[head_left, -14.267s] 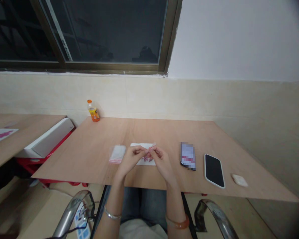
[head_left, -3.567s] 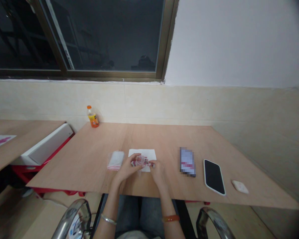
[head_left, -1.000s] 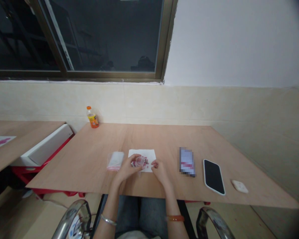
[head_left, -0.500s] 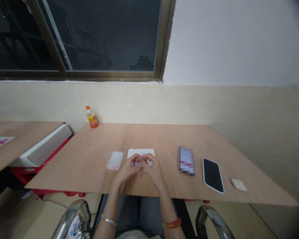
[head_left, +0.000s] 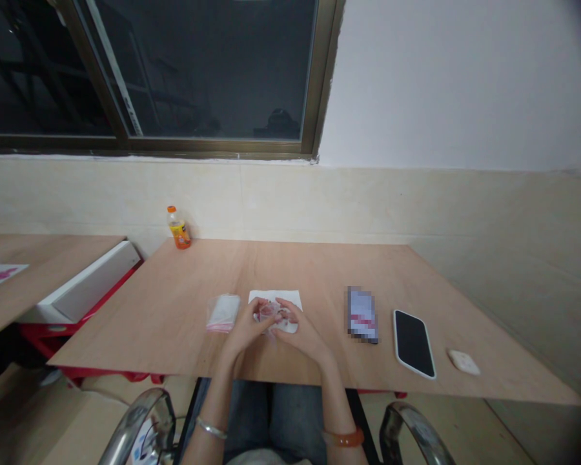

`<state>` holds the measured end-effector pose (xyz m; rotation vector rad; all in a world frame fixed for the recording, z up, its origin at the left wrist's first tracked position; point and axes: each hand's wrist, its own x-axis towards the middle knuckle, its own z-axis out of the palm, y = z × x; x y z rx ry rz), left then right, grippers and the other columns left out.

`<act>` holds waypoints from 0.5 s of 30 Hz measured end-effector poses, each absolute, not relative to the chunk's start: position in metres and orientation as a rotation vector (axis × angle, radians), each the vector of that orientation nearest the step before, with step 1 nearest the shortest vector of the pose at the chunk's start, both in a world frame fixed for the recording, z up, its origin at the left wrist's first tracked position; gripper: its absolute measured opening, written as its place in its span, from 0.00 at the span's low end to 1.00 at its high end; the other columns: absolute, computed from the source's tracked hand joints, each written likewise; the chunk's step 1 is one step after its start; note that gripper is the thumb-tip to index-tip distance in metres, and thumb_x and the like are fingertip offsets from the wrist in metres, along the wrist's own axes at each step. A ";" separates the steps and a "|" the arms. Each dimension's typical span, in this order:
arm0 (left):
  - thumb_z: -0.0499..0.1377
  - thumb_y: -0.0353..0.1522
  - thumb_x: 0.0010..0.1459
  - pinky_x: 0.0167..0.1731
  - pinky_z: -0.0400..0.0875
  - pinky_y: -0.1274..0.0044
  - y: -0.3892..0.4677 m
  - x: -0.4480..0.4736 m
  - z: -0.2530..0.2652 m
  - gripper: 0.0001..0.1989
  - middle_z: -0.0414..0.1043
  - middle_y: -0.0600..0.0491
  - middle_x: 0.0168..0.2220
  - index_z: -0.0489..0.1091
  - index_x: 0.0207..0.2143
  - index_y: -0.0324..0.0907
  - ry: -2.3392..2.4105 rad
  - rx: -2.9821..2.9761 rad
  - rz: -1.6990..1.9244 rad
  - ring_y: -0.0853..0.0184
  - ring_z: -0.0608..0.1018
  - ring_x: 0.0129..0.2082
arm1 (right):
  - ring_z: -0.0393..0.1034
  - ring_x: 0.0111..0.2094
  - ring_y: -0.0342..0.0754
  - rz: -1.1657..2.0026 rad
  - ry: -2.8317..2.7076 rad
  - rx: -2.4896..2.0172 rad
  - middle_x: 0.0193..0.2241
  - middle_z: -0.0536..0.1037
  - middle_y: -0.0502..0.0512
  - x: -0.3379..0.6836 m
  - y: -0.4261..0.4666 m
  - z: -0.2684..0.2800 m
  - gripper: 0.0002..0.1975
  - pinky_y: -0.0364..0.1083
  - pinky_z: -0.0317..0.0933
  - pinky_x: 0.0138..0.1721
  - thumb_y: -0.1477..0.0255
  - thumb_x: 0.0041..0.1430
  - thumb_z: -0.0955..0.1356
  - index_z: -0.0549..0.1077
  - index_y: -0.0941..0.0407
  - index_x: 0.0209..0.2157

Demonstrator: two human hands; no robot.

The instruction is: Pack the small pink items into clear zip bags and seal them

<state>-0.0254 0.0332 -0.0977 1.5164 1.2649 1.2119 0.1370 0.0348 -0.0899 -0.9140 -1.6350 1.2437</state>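
Note:
Both hands meet over a white sheet (head_left: 275,296) near the table's front edge. Between them is a small clear plastic bag (head_left: 267,311) with reddish bits in or behind it, too small to make out. My left hand (head_left: 246,328) pinches the bag from the left, its thumb stretched across the front. On the other side, my right hand (head_left: 304,330) curves round the bag's right part, fingertips at the plastic and thumb lower down. Just left of the hands lies a stack of clear bags (head_left: 223,313) with pink edges.
A phone with a pixelated screen (head_left: 362,315), a white-framed dark tablet or phone (head_left: 414,343) and a small white object (head_left: 463,361) lie on the right. An orange drink bottle (head_left: 179,229) stands at the table's (head_left: 319,265) back left corner.
My right hand has shifted slightly right and its fingers have spread more. The bag between the hands shows more openly. My left hand stays nearly in place.

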 end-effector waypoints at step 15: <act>0.61 0.40 0.50 0.29 0.65 0.79 0.039 -0.020 -0.100 0.15 0.68 0.55 0.27 0.64 0.33 0.39 1.119 1.368 1.312 0.71 0.71 0.27 | 0.74 0.31 0.50 1.336 -1.311 -0.966 0.29 0.79 0.54 0.138 0.047 -0.105 0.21 0.48 0.68 0.33 0.65 0.48 0.68 0.69 0.57 0.44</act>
